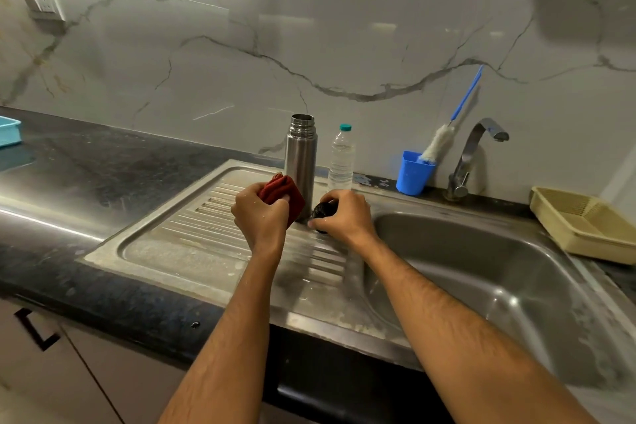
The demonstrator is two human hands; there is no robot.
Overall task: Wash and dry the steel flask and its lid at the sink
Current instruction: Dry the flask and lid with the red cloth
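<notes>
Standing upright and uncapped on the ribbed drainboard [192, 227], just left of the sink basin [481, 272]: steel flask [301, 162]. Bunching a red cloth [280, 194] in curled fingers in front of the flask: left hand [260, 213]. Gripping the dark lid [321, 212] just right of the flask's base: right hand [339, 213]. Standing behind, right of the flask: water bottle [341, 158], blue cup [413, 174] holding a bottle brush [440, 141], tap [473, 155].

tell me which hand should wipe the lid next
Left, probably: the left hand already grips the red cloth right beside the dark lid, which the right hand holds on the draining board.
</notes>
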